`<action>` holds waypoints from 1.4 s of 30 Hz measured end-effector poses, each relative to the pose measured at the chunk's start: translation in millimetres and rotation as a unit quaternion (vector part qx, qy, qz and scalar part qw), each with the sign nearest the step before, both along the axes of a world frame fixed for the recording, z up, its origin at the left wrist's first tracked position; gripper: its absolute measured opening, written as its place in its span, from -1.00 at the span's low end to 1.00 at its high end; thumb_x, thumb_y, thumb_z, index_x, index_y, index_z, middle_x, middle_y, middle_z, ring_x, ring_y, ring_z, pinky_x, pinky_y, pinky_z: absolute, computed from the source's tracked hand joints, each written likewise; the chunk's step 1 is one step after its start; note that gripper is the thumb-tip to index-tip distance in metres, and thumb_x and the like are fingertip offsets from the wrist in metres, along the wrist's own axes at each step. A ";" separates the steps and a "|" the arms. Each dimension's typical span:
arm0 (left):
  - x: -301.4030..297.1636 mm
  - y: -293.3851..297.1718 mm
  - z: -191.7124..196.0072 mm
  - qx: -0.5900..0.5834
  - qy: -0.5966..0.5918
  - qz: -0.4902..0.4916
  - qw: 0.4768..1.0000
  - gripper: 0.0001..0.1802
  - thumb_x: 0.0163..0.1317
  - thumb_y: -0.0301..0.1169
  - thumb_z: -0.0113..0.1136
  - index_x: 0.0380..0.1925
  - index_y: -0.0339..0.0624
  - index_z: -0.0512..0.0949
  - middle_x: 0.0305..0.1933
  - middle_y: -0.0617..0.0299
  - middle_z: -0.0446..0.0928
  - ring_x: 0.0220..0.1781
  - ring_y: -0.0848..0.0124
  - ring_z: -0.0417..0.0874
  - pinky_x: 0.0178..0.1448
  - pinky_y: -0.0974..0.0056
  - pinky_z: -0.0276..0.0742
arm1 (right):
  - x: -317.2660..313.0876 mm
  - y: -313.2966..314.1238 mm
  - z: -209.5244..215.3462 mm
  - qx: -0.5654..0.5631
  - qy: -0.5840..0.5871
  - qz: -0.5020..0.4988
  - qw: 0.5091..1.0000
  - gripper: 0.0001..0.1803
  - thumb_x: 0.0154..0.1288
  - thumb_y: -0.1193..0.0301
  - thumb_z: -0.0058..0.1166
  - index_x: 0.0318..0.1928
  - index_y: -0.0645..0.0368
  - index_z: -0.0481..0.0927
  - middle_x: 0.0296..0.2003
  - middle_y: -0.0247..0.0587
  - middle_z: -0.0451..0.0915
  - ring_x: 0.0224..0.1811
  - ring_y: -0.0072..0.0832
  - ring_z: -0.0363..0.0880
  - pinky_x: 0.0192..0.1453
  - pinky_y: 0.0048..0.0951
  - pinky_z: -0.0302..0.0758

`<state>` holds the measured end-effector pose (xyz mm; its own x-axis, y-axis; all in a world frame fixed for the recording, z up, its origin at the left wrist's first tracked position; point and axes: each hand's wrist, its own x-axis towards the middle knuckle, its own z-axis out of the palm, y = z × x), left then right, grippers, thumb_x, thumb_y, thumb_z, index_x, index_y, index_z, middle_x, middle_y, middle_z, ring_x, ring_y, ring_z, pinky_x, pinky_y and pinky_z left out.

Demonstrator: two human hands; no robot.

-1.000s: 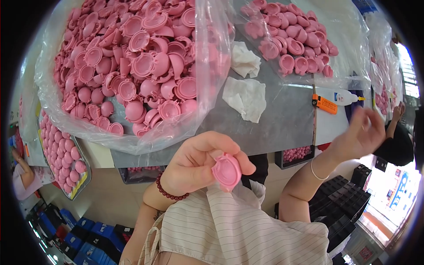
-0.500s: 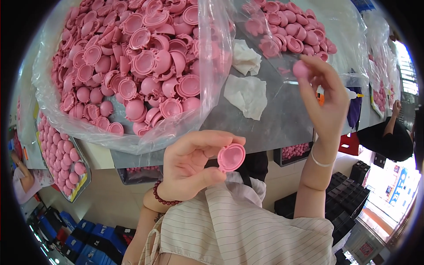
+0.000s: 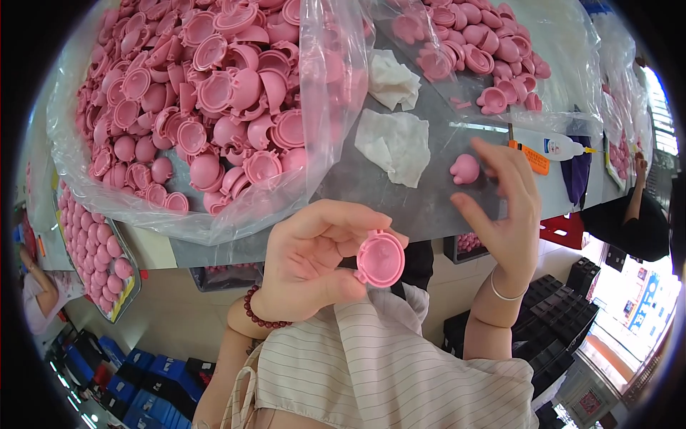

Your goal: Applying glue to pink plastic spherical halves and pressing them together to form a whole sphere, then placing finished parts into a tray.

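Observation:
Between the thumb and fingers of my left hand [image 3: 307, 261] is a round pink plastic half-shell [image 3: 381, 259], its hollow side turned up to me and small tabs on its rim. My right hand [image 3: 507, 207] is open, fingers spread, with nothing in it. Just left of its fingertips, apart from them, a pink rounded shell piece [image 3: 465, 169] lies on the grey table [image 3: 336, 175]. A large clear plastic bag [image 3: 243, 232] full of loose pink half-shells [image 3: 214, 93] lies beyond my left hand.
Two crumpled white cloths [image 3: 393, 146] lie mid-table. Farther right are a second pile of pink shells [image 3: 493, 50], an orange-handled cutter [image 3: 532, 156] and a white squeeze bottle [image 3: 561, 146]. A tray of pink domes [image 3: 93, 247] stands left. Another person's arm [image 3: 636, 189] shows far right.
My right hand has come down toward me and opened, letting go of the pink piece, which now lies on the table. My left hand still holds its half-shell, slightly turned.

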<state>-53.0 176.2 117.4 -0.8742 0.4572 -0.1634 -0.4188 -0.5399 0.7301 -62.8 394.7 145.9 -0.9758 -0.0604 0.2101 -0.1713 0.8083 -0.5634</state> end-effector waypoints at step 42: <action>-10.0 4.6 -14.5 -0.072 0.248 0.064 0.964 -0.52 -0.44 -0.63 0.42 -0.36 -0.34 0.48 -0.29 0.03 0.50 -0.23 0.34 0.53 -0.14 0.35 0.43 | 25.8 -0.7 -26.7 -0.162 0.313 -0.030 0.935 -0.87 0.00 0.58 0.01 -0.38 0.30 0.40 -0.56 -0.18 0.42 -0.52 -0.49 0.30 -0.48 -0.58 0.23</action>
<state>-63.0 180.8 102.9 -0.9085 0.3450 0.2356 0.0642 -0.4419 0.8948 -37.0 394.1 119.2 -0.6554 0.1553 0.7391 -0.5097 0.6312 -0.5846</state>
